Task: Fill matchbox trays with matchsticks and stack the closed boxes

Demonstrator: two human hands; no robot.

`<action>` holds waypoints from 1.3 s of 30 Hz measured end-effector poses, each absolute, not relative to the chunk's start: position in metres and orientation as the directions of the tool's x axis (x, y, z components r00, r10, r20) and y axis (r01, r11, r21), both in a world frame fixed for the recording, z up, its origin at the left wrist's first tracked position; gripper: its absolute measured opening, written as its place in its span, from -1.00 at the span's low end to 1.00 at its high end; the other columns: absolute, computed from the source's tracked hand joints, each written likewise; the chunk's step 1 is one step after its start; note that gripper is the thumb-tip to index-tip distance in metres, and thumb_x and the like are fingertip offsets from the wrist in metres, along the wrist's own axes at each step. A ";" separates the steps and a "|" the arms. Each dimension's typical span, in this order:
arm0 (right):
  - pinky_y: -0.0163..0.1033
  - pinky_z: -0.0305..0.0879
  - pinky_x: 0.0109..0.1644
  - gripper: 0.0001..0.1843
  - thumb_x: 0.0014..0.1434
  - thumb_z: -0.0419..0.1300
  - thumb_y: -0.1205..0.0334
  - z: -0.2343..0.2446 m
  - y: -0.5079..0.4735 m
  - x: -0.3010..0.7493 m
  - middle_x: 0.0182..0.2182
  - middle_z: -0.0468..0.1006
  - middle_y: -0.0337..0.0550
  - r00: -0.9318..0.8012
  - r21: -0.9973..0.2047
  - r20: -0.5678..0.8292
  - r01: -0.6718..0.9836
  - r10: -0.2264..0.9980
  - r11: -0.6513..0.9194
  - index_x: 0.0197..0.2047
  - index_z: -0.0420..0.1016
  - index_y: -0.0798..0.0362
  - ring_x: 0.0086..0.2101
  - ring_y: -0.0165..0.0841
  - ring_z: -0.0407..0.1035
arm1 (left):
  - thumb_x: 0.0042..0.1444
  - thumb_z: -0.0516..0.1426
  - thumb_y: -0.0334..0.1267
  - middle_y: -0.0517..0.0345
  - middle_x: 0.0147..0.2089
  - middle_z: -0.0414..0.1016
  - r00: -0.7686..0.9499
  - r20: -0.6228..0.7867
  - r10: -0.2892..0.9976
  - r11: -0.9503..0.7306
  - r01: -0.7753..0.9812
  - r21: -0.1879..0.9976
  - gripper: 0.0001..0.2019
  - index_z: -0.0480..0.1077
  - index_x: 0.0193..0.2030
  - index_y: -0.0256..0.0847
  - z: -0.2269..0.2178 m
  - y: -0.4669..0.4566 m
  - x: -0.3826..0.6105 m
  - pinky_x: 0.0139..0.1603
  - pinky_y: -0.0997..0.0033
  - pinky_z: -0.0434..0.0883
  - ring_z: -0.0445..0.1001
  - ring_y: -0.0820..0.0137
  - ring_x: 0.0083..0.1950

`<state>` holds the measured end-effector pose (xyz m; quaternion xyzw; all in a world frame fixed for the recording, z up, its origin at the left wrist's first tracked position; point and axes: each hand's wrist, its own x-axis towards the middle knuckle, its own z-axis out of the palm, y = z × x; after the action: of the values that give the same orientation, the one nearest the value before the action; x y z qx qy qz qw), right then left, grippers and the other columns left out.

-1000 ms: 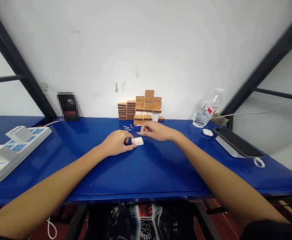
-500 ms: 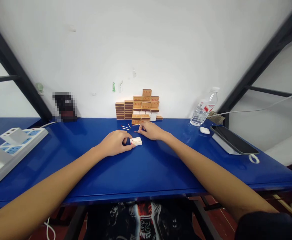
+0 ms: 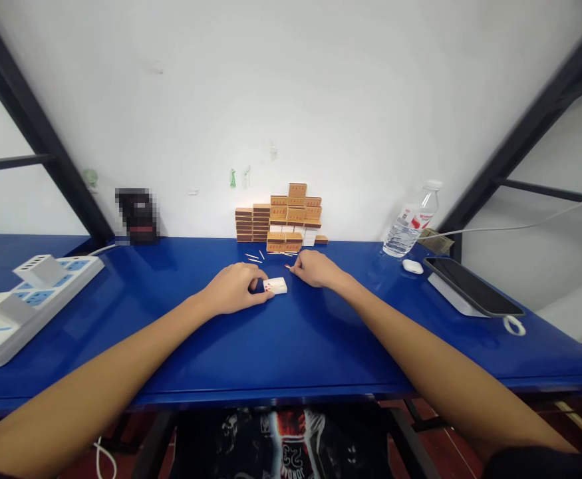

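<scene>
My left hand (image 3: 238, 288) grips the left end of a white matchbox tray (image 3: 277, 286) between thumb and fingers; a few red-headed matches show inside it. Just right of the tray, my right hand (image 3: 315, 269) pinches a match (image 3: 287, 267), its red tip poking out to the left. Several loose matches (image 3: 253, 260) lie on the blue table behind the tray. Against the wall, matchboxes (image 3: 285, 242) stand stacked in a stepped pile, with white trays (image 3: 309, 237) among them.
On the right are a water bottle (image 3: 410, 223), a white earphone case (image 3: 412, 267) and a phone (image 3: 473, 285) propped on a white block. A power strip (image 3: 54, 293) with plugs lies on the left. A dark blurred object (image 3: 138, 218) stands at the wall.
My right hand has shifted slightly right, away from the loose matches, with the match in its fingers. The left hand still holds the tray. The view has moved a little.
</scene>
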<state>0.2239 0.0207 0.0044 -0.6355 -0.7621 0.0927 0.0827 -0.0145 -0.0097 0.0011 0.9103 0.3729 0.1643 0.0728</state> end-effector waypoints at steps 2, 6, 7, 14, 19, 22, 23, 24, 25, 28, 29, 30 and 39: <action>-0.22 0.24 -0.30 -0.71 0.37 0.24 0.15 0.006 0.022 0.226 -0.23 0.68 0.10 -0.201 -0.231 0.004 0.953 0.980 0.197 -0.37 0.59 0.07 -0.26 -0.18 0.53 | 0.25 0.24 -0.01 0.20 -0.44 0.46 0.673 0.250 0.697 -0.717 0.649 0.252 -0.74 0.61 -0.15 -0.13 0.001 -0.009 -0.014 -0.35 0.37 0.18 0.40 0.35 -0.35; -0.25 0.23 -0.28 -0.72 0.41 0.17 0.18 0.017 0.019 0.232 -0.33 0.64 -0.02 -0.381 -0.329 0.046 0.867 0.923 0.375 -0.33 0.55 0.09 -0.33 -0.27 0.45 | 0.25 0.23 0.02 0.19 -0.44 0.47 0.670 0.263 0.695 -0.719 0.646 0.254 -0.72 0.61 -0.14 -0.14 -0.001 -0.009 -0.015 -0.35 0.37 0.19 0.41 0.34 -0.37; -0.27 0.23 -0.28 -0.72 0.43 0.14 0.17 0.020 0.017 0.233 -0.34 0.63 -0.07 -0.451 -0.374 0.056 0.818 0.891 0.437 -0.29 0.54 0.09 -0.34 -0.30 0.43 | 0.24 0.23 0.03 0.18 -0.43 0.49 0.666 0.263 0.698 -0.716 0.650 0.253 -0.71 0.61 -0.14 -0.14 -0.001 -0.009 -0.015 -0.35 0.36 0.19 0.42 0.34 -0.36; -0.30 0.19 -0.29 -0.81 0.40 0.14 0.21 0.022 0.014 0.231 -0.32 0.59 -0.14 -0.603 -0.448 0.089 0.686 0.792 0.573 -0.20 0.53 0.10 -0.37 -0.37 0.36 | 0.25 0.23 0.02 0.17 -0.40 0.51 0.665 0.262 0.700 -0.714 0.653 0.253 -0.70 0.61 -0.11 -0.16 -0.001 -0.008 -0.014 -0.34 0.37 0.21 0.45 0.33 -0.34; -0.26 0.19 -0.19 -0.82 0.40 0.16 0.29 0.005 0.043 0.247 -0.23 0.63 -0.04 -0.352 -0.253 0.287 0.869 0.891 0.425 -0.01 0.54 0.14 -0.28 -0.30 0.43 | 0.26 0.22 0.04 0.17 -0.42 0.49 0.673 0.268 0.689 -0.725 0.642 0.250 -0.69 0.62 -0.11 -0.14 -0.001 -0.008 -0.015 -0.36 0.37 0.20 0.44 0.34 -0.35; -0.26 0.18 -0.23 -0.76 0.40 0.20 0.18 -0.005 0.053 0.252 -0.21 0.64 -0.01 -0.320 -0.193 0.220 0.912 0.921 0.363 0.03 0.54 0.11 -0.26 -0.26 0.47 | 0.26 0.23 0.04 0.18 -0.41 0.49 0.669 0.260 0.696 -0.718 0.649 0.252 -0.70 0.62 -0.10 -0.13 0.000 -0.009 -0.015 -0.35 0.37 0.20 0.44 0.33 -0.34; -0.26 0.18 -0.24 -0.76 0.41 0.19 0.15 -0.008 0.055 0.252 -0.20 0.65 0.01 -0.317 -0.184 0.212 0.916 0.925 0.356 0.03 0.54 0.11 -0.25 -0.25 0.48 | 0.25 0.23 0.04 0.18 -0.41 0.49 0.669 0.257 0.697 -0.717 0.650 0.253 -0.70 0.62 -0.11 -0.13 0.000 -0.009 -0.014 -0.35 0.37 0.20 0.44 0.33 -0.34; -0.25 0.18 -0.24 -0.75 0.42 0.18 0.13 -0.010 0.056 0.250 -0.19 0.65 0.02 -0.314 -0.177 0.212 0.919 0.925 0.352 0.02 0.54 0.10 -0.24 -0.24 0.49 | 0.25 0.23 0.04 0.18 -0.42 0.49 0.669 0.256 0.698 -0.716 0.650 0.253 -0.70 0.61 -0.12 -0.13 0.000 -0.009 -0.014 -0.36 0.37 0.20 0.43 0.33 -0.35; -0.26 0.18 -0.25 -0.76 0.43 0.17 0.12 -0.011 0.057 0.249 -0.19 0.65 0.02 -0.310 -0.174 0.217 0.921 0.926 0.349 0.00 0.54 0.09 -0.23 -0.24 0.49 | 0.25 0.22 0.04 0.18 -0.42 0.49 0.670 0.255 0.697 -0.717 0.649 0.253 -0.70 0.61 -0.13 -0.13 0.001 -0.009 -0.014 -0.36 0.37 0.19 0.43 0.34 -0.35; -0.27 0.18 -0.25 -0.78 0.43 0.18 0.11 -0.013 0.059 0.243 -0.18 0.66 0.00 -0.304 -0.187 0.224 0.919 0.926 0.347 -0.02 0.53 0.07 -0.22 -0.24 0.50 | 0.26 0.21 0.04 0.17 -0.43 0.47 0.673 0.254 0.694 -0.720 0.647 0.253 -0.69 0.61 -0.16 -0.14 0.001 -0.009 -0.014 -0.37 0.37 0.18 0.41 0.35 -0.37; -0.27 0.18 -0.25 -0.80 0.43 0.18 0.12 -0.014 0.060 0.242 -0.18 0.66 0.00 -0.306 -0.194 0.219 0.917 0.926 0.349 -0.03 0.52 0.07 -0.21 -0.25 0.51 | 0.26 0.21 0.05 0.17 -0.44 0.47 0.674 0.255 0.693 -0.721 0.646 0.252 -0.69 0.61 -0.16 -0.15 0.001 -0.009 -0.014 -0.37 0.37 0.18 0.41 0.35 -0.37; -0.27 0.18 -0.25 -0.81 0.43 0.18 0.14 -0.014 0.062 0.241 -0.17 0.66 -0.01 -0.310 -0.200 0.212 0.914 0.927 0.352 -0.04 0.52 0.07 -0.21 -0.25 0.51 | 0.26 0.21 0.05 0.17 -0.44 0.47 0.675 0.256 0.692 -0.722 0.645 0.252 -0.69 0.61 -0.16 -0.15 0.001 -0.009 -0.014 -0.37 0.37 0.18 0.41 0.35 -0.37; -0.30 0.19 -0.21 -0.87 0.44 0.18 0.24 -0.013 0.067 0.242 -0.12 0.66 0.00 -0.374 -0.257 0.158 0.878 0.914 0.404 -0.03 0.49 0.09 -0.20 -0.29 0.50 | 0.26 0.23 0.02 0.19 -0.44 0.46 0.672 0.253 0.696 -0.718 0.649 0.253 -0.72 0.61 -0.14 -0.14 0.001 -0.010 -0.014 -0.36 0.37 0.18 0.41 0.34 -0.36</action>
<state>0.2420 0.0672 -0.0131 -0.5421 -0.8263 0.0650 0.1384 -0.0136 -0.0095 0.0008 0.9115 0.3688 0.1674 0.0710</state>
